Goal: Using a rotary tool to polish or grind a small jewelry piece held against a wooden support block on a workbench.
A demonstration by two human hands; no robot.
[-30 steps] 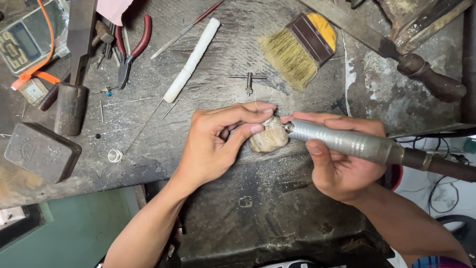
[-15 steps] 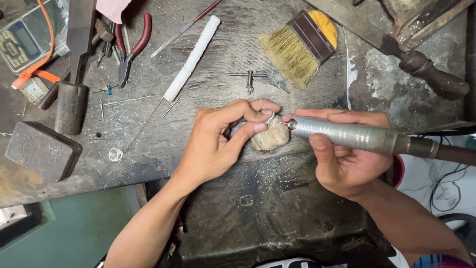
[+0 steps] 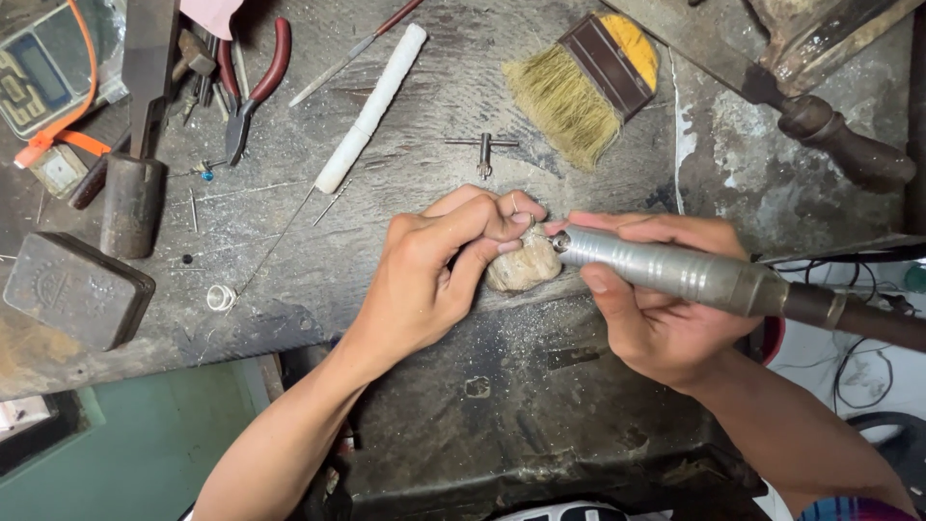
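My left hand (image 3: 439, 265) pinches a small piece between thumb and fingers, pressed against a pale, rough wooden peg (image 3: 521, 268) at the bench edge. The piece itself is too small and too covered to identify; a thin ring-like glint shows at the fingertips. My right hand (image 3: 656, 309) grips a silver rotary handpiece (image 3: 675, 272) like a pen, its tip touching the spot at my left fingertips. A dark flexible shaft runs off to the right from the handpiece.
On the dusty grey bench (image 3: 289, 260) lie a yellow-handled brush (image 3: 584, 82), a white rod (image 3: 371, 106), a small chuck key (image 3: 482, 150), red-handled pliers (image 3: 251, 82), a hammer (image 3: 135, 145), a dark steel block (image 3: 72, 289), a small wire ring (image 3: 220, 297) and a scale (image 3: 43, 63).
Both hands have shifted very slightly; the handpiece tip stays at the left fingertips on the peg. Nothing was picked up or released.
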